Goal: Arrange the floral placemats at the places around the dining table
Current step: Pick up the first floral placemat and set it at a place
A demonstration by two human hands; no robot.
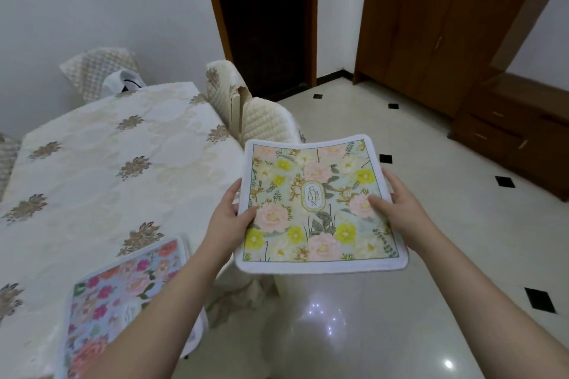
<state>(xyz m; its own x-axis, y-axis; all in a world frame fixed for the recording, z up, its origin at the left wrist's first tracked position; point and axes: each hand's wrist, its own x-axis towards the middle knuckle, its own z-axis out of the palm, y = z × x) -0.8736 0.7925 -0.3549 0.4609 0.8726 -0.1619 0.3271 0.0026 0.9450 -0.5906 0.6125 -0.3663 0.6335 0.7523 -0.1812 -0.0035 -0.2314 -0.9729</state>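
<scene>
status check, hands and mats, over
Left hand and right hand grip yellow-and-pink floral placemat, held beyond table edge. Blue-and-pink floral placemat lies on cream tablecloth. Nothing blocking.

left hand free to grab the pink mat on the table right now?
Probably not: the left hand grips the yellow-flowered placemat together with the right hand. The pink placemat lies uncovered, close under the left forearm.

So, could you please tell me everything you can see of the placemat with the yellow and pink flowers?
The yellow-and-pink placemat is a square, soft-looking fabric mat with rounded corners, a white border and a central oval label. It is held roughly flat in the air, beside the dining table and above the tiled floor. The left hand and right hand grip its opposite side edges, thumbs on top.
</scene>
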